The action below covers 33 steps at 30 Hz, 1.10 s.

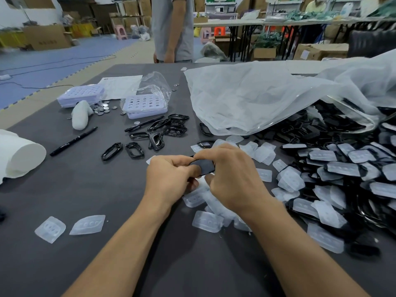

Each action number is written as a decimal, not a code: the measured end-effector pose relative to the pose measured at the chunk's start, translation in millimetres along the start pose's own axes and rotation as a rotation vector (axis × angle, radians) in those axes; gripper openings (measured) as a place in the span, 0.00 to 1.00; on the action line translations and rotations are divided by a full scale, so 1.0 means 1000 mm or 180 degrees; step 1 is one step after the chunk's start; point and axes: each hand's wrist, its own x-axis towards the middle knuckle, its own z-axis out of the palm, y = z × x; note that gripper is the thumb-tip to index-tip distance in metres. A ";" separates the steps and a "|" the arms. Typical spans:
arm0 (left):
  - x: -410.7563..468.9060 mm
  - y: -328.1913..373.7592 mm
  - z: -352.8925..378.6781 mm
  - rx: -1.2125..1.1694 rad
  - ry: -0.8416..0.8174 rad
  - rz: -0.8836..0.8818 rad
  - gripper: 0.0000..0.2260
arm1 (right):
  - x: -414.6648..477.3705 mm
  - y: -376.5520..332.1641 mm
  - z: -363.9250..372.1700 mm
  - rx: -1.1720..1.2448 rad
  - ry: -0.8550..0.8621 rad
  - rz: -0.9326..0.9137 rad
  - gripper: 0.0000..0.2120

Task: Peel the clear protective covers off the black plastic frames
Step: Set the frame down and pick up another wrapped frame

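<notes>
Black plastic frame [204, 166], long axis roughly left-right, pinched by curled fingers of left hand [169, 179] and right hand [232, 181], left of covered-frame heap [342, 179].

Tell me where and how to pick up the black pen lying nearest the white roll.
Take the black pen at mid-barrel, from above, with the grip across its narrow width. It lies flat and slantwise on the table, bare surface along both long sides, so fingers likely fit either side.
</notes>
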 end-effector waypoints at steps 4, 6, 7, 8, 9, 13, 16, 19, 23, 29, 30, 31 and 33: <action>-0.004 -0.001 -0.001 0.0123 0.0055 0.0023 0.08 | 0.001 -0.002 -0.011 -0.0217 0.0019 0.0150 0.12; -0.005 -0.001 -0.001 0.0012 0.0027 -0.0031 0.07 | 0.000 -0.006 -0.016 -0.0182 -0.0081 0.0164 0.11; -0.006 -0.001 0.000 -0.0060 0.0025 -0.0068 0.07 | -0.002 -0.007 -0.018 -0.0188 -0.0166 0.0137 0.11; -0.006 -0.001 0.000 -0.0129 0.0025 -0.0109 0.07 | -0.005 -0.009 -0.021 -0.0233 -0.0250 0.0101 0.11; -0.007 -0.001 0.001 -0.0195 0.0012 -0.0147 0.07 | -0.009 -0.009 -0.023 -0.0293 -0.0301 0.0083 0.10; -0.015 -0.001 0.011 -0.0206 -0.0254 -0.0221 0.07 | -0.028 -0.010 -0.030 -0.0547 -0.0325 0.0155 0.07; -0.019 -0.003 0.021 0.0439 -0.0220 0.0261 0.07 | -0.040 0.004 -0.046 -0.0547 -0.0335 0.0561 0.11; -0.023 -0.004 0.026 0.1097 0.0072 0.0901 0.09 | -0.046 0.039 -0.080 -0.0577 -0.0299 0.1168 0.15; -0.026 -0.003 0.026 0.1301 0.0397 0.1013 0.08 | -0.048 0.085 -0.126 -0.0594 -0.0199 0.1668 0.18; -0.026 -0.004 0.029 0.1810 0.0103 0.1265 0.16 | -0.045 0.119 -0.148 -0.0756 -0.0550 0.1896 0.29; -0.025 -0.004 0.029 0.1856 -0.0032 0.1345 0.16 | -0.045 0.120 -0.148 -0.0715 -0.0505 0.1863 0.30; -0.025 -0.005 0.030 0.1890 -0.0176 0.1390 0.15 | -0.046 0.120 -0.146 -0.0681 -0.0432 0.1818 0.30; -0.025 -0.008 0.031 0.2012 -0.0460 0.1488 0.11 | -0.049 0.114 -0.138 -0.0625 -0.0249 0.1709 0.27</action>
